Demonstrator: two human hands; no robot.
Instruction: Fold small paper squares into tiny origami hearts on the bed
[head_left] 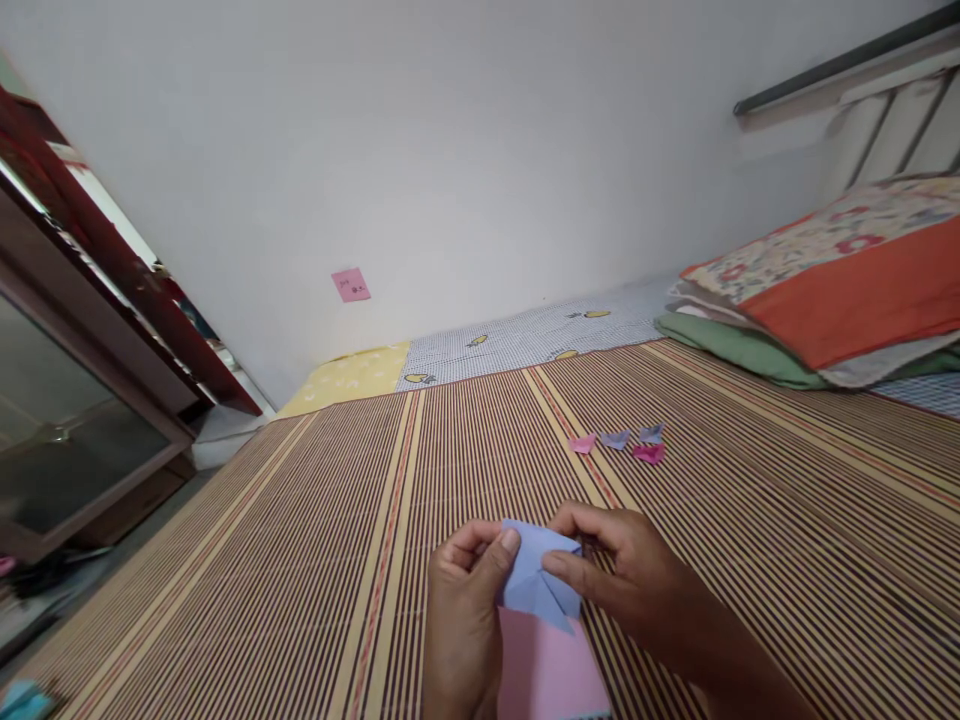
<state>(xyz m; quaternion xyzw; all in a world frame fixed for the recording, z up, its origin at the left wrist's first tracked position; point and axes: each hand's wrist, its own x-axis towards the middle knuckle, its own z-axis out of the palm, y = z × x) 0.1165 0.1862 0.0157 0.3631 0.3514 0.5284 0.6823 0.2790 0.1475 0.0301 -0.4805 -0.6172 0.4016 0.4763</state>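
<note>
A piece of light blue origami paper [534, 583], partly folded with creases and a pointed flap at its lower edge, is held up between both hands. My left hand [466, 610] pinches its left edge, thumb on top. At its right side my right hand [619, 560] grips the paper between thumb and fingers. Below the blue paper lies a pink sheet or pad [551, 668], its upper part hidden behind the blue paper. Farther off on the mat sit several small folded paper pieces: a light pink one [582, 443], bluish ones [615, 440] and a deep pink one [649, 454].
A striped bamboo mat [300, 560] covers the bed. Folded bedding with an orange and floral cover [862, 280] is stacked at the right. A pink note [351, 285] sticks to the wall. A glass-fronted cabinet [67, 430] stands at the left; a turquoise item [26, 700] lies at lower left.
</note>
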